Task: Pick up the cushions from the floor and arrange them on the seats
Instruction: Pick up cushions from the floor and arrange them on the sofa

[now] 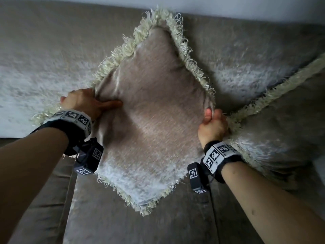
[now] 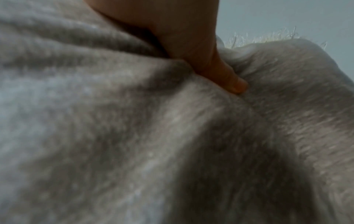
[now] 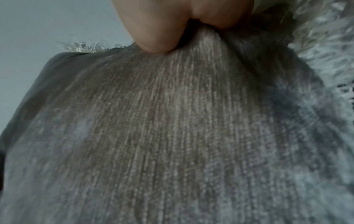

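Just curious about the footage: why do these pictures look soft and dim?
Head view: motion blur smears the beige fringed cushion and taupe sofa. Left wrist view: close fabric is out of focus. Right wrist view: dim light, sharper ribbing, blurred edges.

Held cushion (image 1: 151, 110) motion-blurred in head view; weave smeared. Left hand (image 1: 84, 103): fingers tucked behind cushion's corner, only thumb showing. Right hand (image 1: 213, 126): fingertips buried in fringe, grip partly hidden. Second cushion (image 1: 281, 124) cut off by right edge, its corner behind the right hand. Sofa (image 1: 52, 50) cropped on both sides. Left wrist view soft, one thumb (image 2: 226, 75) visible, rest of hand out of frame. Right wrist view: hand (image 3: 172, 22) cut by top edge.
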`<state>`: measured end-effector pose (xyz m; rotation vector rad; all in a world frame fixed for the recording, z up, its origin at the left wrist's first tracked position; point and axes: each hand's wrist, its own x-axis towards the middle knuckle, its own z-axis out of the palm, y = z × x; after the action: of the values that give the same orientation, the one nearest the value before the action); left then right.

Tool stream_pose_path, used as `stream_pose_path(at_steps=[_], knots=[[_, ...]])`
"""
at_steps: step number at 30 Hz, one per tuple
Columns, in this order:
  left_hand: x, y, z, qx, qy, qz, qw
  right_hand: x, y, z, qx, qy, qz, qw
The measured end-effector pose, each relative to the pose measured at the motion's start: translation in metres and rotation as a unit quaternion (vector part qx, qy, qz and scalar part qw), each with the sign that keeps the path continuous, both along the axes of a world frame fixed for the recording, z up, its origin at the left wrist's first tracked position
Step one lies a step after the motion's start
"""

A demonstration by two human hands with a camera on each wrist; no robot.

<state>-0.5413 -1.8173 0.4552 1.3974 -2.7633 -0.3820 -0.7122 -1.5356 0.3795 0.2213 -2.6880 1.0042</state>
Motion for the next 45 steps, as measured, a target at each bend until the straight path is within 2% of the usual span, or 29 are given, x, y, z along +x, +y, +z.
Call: stream_pose_path(at_steps=[5,8,11,14,16,21,23,25,27,31,34,37,39,41,45], knots=[[-0.004,-0.003,-0.006,-0.038,0.049,0.016,0.998,-0.003,-0.01,-0.001,-0.079,0.093,-0.029,0.992],[-0.005,-0.009,-0.013,-0.054,0.08,0.027,0.995,-0.008,-0.013,-0.008,-0.099,0.104,-0.03,0.989],[-0.008,-0.016,-0.024,-0.058,0.08,0.031,0.995,-0.014,-0.014,-0.023,-0.09,0.066,-0.015,0.994],[-0.014,-0.023,-0.04,-0.053,0.031,0.034,0.998,-0.023,-0.018,-0.025,-0.052,-0.079,0.033,0.995],[-0.019,-0.027,-0.049,-0.023,0.004,0.052,0.998,-0.03,-0.019,-0.027,-0.022,-0.144,0.054,0.988],[-0.014,-0.037,-0.05,0.059,0.027,0.051,0.997,-0.032,-0.017,-0.024,-0.091,-0.142,0.013,0.986],[-0.014,-0.039,-0.044,0.104,0.034,0.028,0.994,-0.03,-0.019,-0.021,-0.112,-0.194,0.003,0.975],[-0.015,-0.035,-0.037,0.113,0.052,0.022,0.992,-0.028,-0.026,-0.015,-0.09,-0.251,0.018,0.964],[-0.014,-0.028,-0.031,0.119,0.082,0.036,0.989,-0.028,-0.03,-0.013,-0.082,-0.241,0.008,0.967],[-0.005,-0.019,-0.026,0.118,0.133,0.057,0.982,-0.024,-0.036,-0.001,-0.143,-0.186,-0.002,0.972],[-0.003,-0.016,-0.024,0.093,0.152,0.079,0.981,-0.024,-0.041,0.006,-0.103,-0.149,-0.007,0.983],[-0.003,-0.015,-0.029,0.047,0.131,0.076,0.987,-0.025,-0.042,0.008,-0.058,-0.149,0.006,0.987],[-0.003,-0.016,-0.033,0.015,0.077,0.079,0.994,-0.024,-0.037,0.006,-0.01,-0.171,0.034,0.985],[-0.002,-0.012,-0.035,0.024,0.023,0.091,0.995,-0.02,-0.031,0.006,0.014,-0.18,0.052,0.982],[0.001,0.001,-0.018,0.063,0.033,0.106,0.992,-0.001,-0.025,0.034,-0.021,-0.202,-0.018,0.979]])
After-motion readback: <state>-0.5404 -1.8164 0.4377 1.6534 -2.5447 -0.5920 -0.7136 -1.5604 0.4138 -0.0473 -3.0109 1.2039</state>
